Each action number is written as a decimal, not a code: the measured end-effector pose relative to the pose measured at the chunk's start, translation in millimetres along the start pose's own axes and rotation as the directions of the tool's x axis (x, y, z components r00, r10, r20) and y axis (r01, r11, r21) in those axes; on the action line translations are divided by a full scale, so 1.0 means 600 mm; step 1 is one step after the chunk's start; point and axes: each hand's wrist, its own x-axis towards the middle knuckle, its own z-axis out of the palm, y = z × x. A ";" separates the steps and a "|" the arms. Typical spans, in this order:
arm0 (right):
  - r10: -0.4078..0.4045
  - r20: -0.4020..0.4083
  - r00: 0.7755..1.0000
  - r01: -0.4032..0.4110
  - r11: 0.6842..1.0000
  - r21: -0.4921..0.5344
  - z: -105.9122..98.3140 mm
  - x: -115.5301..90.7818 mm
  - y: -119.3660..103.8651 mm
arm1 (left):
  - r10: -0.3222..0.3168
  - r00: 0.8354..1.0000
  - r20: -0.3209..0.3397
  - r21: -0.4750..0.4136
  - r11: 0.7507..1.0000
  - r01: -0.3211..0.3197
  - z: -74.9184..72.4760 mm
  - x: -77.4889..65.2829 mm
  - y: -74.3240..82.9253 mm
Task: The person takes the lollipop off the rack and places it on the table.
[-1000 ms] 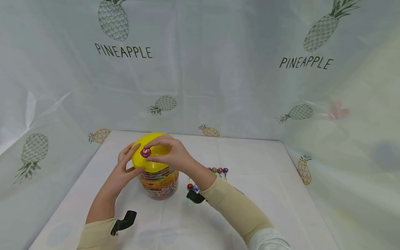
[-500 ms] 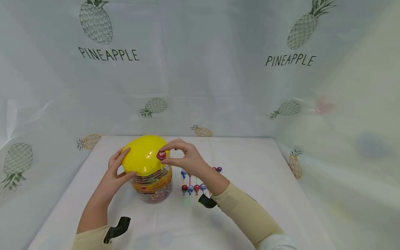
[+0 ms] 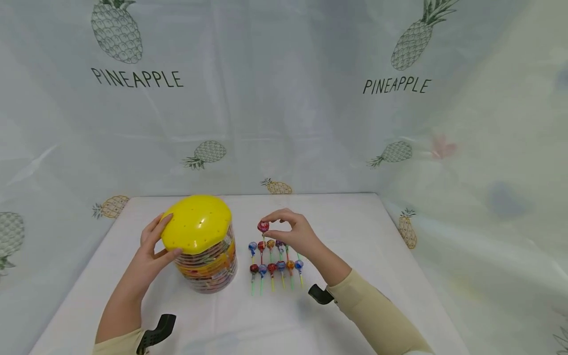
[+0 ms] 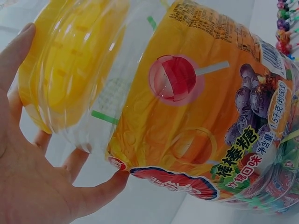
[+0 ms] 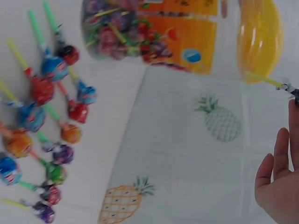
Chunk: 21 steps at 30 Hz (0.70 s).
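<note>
A plastic jar (image 3: 208, 273) with a domed yellow lid (image 3: 197, 224) and an orange label stands on the left of the table. My left hand (image 3: 148, 254) grips its upper side; in the left wrist view the thumb lies by the label's edge, the other fingers around the neck. Between thumb and fingertips my right hand (image 3: 301, 236) pinches a lollipop (image 3: 263, 226) in a dark red wrapper, above the lollipop rows. Its yellow stick (image 5: 264, 79) shows in the right wrist view, the candy mostly cut off. Several wrapped lollipops (image 3: 272, 269) lie in two rows beneath the right hand.
More lollipops (image 5: 110, 35) fill the jar's bottom. The white table (image 3: 266, 325) ends at a back edge, where a pineapple-print sheet (image 3: 284, 98) hangs. A black camera mount (image 3: 320, 294) juts from the right wrist, another mount (image 3: 157, 333) from the left.
My right hand has carried the lollipop rightward, from in front of the lid to above the rows. The left hand stays at the jar. The whole head view has shifted.
</note>
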 end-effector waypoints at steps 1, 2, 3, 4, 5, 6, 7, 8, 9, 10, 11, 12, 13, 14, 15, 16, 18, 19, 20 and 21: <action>0.018 -0.001 1.000 -0.018 1.000 -0.009 -0.003 -0.004 0.006 | -0.001 1.000 0.000 0.002 1.000 0.001 -0.001 0.000 -0.001; 0.038 -0.002 0.999 -0.038 0.999 -0.016 -0.006 -0.008 0.012 | 0.000 1.000 -0.002 0.002 1.000 0.000 -0.002 0.000 -0.001; 0.061 -0.005 0.998 -0.061 0.998 -0.026 -0.009 -0.013 0.019 | 0.002 1.000 -0.003 -0.001 1.000 -0.002 -0.002 0.000 -0.002; 0.081 -0.009 0.997 -0.081 0.996 -0.039 -0.013 -0.018 0.027 | 0.003 1.000 -0.004 0.000 1.000 -0.003 -0.001 0.000 -0.003; 0.094 -0.011 0.996 -0.094 0.995 -0.043 -0.016 -0.023 0.044 | 0.002 1.000 -0.004 0.013 1.000 -0.002 -0.001 0.000 -0.003; 0.111 -0.014 0.994 -0.112 0.993 -0.040 -0.020 -0.030 0.054 | 0.002 1.000 -0.003 0.027 1.000 -0.002 -0.001 0.000 -0.003; 0.134 -0.020 0.991 -0.134 0.990 -0.046 -0.024 -0.037 0.064 | 0.003 1.000 -0.004 0.032 0.999 -0.003 0.000 0.000 -0.003; 0.155 -0.026 0.988 -0.156 0.986 -0.051 -0.027 -0.044 0.074 | 0.005 1.000 -0.004 0.030 1.000 -0.005 0.001 0.001 -0.004; 0.179 -0.031 0.983 -0.181 0.982 -0.053 -0.031 -0.051 0.085 | 0.004 1.000 -0.005 0.032 0.999 -0.004 0.001 0.001 -0.004; 0.200 -0.036 0.979 -0.202 0.978 -0.060 -0.033 -0.057 0.094 | 0.003 1.000 -0.007 0.029 1.000 -0.003 0.002 0.000 -0.004; 0.218 -0.040 0.975 -0.220 0.973 -0.066 -0.036 -0.062 0.104 | 0.000 1.000 -0.008 0.025 1.000 0.000 0.002 0.000 -0.004; 0.235 -0.044 0.971 -0.238 0.968 -0.075 -0.039 -0.067 0.113 | 0.000 1.000 -0.010 0.010 1.000 0.000 0.002 0.000 -0.004; 0.248 -0.049 0.967 -0.252 0.964 -0.087 -0.042 -0.072 0.121 | 0.000 1.000 -0.013 -0.003 1.000 0.000 0.002 0.000 -0.004; 0.260 -0.053 0.964 -0.264 0.960 -0.093 -0.044 -0.075 0.129 | -0.001 1.000 -0.015 -0.011 1.000 0.000 0.002 0.000 -0.004; 0.270 -0.059 0.961 -0.275 0.956 -0.102 -0.047 -0.079 0.137 | -0.001 1.000 -0.018 -0.015 1.000 0.001 0.003 0.001 -0.004; 0.270 -0.064 0.961 -0.276 0.953 -0.120 -0.049 -0.083 0.145 | -0.002 1.000 -0.019 -0.017 1.000 0.001 0.003 0.001 -0.004; 0.281 -0.069 0.957 -0.288 0.949 -0.128 -0.054 -0.089 0.160 | -0.002 1.000 -0.021 -0.021 1.000 0.002 0.003 0.001 -0.005; 0.285 -0.070 0.956 -0.292 0.947 -0.135 -0.056 -0.092 0.167 | -0.002 1.000 -0.022 -0.022 1.000 0.001 0.003 0.002 -0.006; 0.287 -0.069 0.956 -0.294 0.945 -0.141 -0.057 -0.095 0.174 | -0.001 1.000 -0.023 -0.024 1.000 0.001 0.003 0.002 -0.006; 0.289 -0.066 0.955 -0.296 0.944 -0.144 -0.059 -0.099 0.180 | -0.001 1.000 -0.023 -0.028 1.000 0.000 0.004 0.003 -0.006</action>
